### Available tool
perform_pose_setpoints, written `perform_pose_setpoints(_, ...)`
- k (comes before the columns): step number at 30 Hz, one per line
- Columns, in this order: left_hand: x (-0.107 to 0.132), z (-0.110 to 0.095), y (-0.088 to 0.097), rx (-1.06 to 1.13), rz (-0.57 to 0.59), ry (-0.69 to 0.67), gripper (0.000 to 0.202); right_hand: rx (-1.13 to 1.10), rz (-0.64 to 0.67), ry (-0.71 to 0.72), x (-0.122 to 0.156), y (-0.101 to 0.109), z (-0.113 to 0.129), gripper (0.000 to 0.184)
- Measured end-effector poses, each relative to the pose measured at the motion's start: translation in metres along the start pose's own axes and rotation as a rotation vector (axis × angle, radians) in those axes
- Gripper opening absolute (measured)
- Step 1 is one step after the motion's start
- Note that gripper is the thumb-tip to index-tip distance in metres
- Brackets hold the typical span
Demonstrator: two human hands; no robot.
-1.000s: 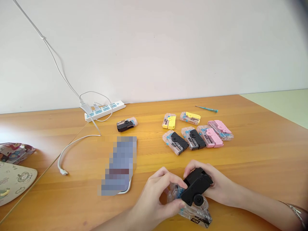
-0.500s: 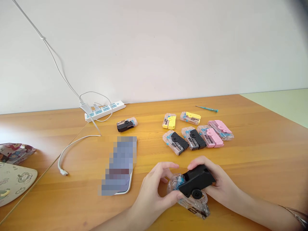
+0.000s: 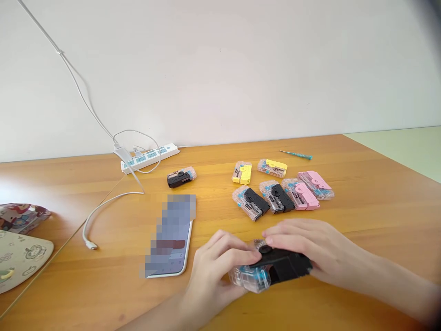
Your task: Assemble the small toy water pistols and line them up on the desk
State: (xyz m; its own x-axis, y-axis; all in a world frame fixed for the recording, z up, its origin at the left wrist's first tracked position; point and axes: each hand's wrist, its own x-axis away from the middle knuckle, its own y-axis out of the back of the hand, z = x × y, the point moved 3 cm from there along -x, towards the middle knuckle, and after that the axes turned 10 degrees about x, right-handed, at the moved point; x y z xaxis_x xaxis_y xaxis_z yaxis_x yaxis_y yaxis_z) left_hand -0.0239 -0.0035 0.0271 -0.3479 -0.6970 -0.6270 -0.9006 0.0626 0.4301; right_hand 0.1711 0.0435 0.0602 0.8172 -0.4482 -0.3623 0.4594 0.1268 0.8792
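Both my hands hold a black and clear plastic folding toy gun (image 3: 289, 267) above the front of the table. My left hand (image 3: 213, 264) is closed around its clear end, with blue parts showing through the shell. My right hand (image 3: 310, 241) grips the black end, its fingers lying over the top. The fingers hide part of the toy, including much of its round black pivot. Just beyond my hands lie a folded black toy gun (image 3: 253, 202), another black one (image 3: 277, 197) and a pink one (image 3: 303, 195).
Farther back are another pink toy (image 3: 317, 184), two yellow ones (image 3: 242, 173) and a teal screwdriver (image 3: 296, 155). To the left lie a black toy (image 3: 181, 177), a phone (image 3: 179, 269), a white cable (image 3: 90, 243) and a power strip (image 3: 151, 157). Patterned items (image 3: 27, 257) sit at the left edge.
The toy has been turned over in my hands, its clear end now facing front left. My left fingers have closed onto it, and my right hand has shifted over its top.
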Motion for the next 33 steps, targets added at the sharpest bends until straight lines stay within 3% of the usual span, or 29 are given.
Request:
perform_pose_setpoints(2, -0.002, 0.000, 0.004, -0.121, -0.011, -0.042, 0.027, -0.042, 0.117, -0.099, 0.000, 0.004, -0.004, 0.033)
perform_pose_setpoints(4, -0.001, -0.001, 0.006, -0.226, 0.019, -0.088, 0.024, -0.080, 0.210, -0.192, 0.001, 0.006, -0.006, 0.044)
perform_pose_setpoints(7, 0.003, -0.001, 0.006, -0.303, 0.106, -0.138, 0.015, -0.102, 0.239, -0.265, 0.003, 0.003, -0.003, 0.057)
perform_pose_setpoints(10, 0.006, -0.003, 0.004, -0.344, 0.171, -0.184, 0.006, -0.078, 0.238, -0.305, 0.003, -0.004, 0.004, 0.049)
perform_pose_setpoints(14, 0.000, -0.011, 0.002, -0.425, 0.117, -0.310, 0.013, 0.014, 0.224, -0.262, 0.002, -0.009, 0.013, 0.028)
perform_pose_setpoints(15, -0.001, -0.013, 0.003, -0.430, 0.035, -0.364, 0.018, 0.040, 0.218, -0.244, 0.001, -0.009, 0.015, 0.027)
perform_pose_setpoints(18, -0.002, -0.015, -0.002, -0.431, -0.038, -0.429, 0.023, 0.134, 0.208, -0.176, 0.001, -0.011, 0.018, 0.029)
perform_pose_setpoints(25, 0.003, -0.011, -0.011, -0.445, -0.137, -0.397, 0.029, 0.389, 0.082, -0.009, 0.004, -0.028, 0.019, 0.024)
perform_pose_setpoints(33, 0.004, -0.010, -0.012, -0.487, -0.068, -0.387, 0.024, 0.453, 0.001, -0.069, 0.004, -0.032, 0.025, 0.024)
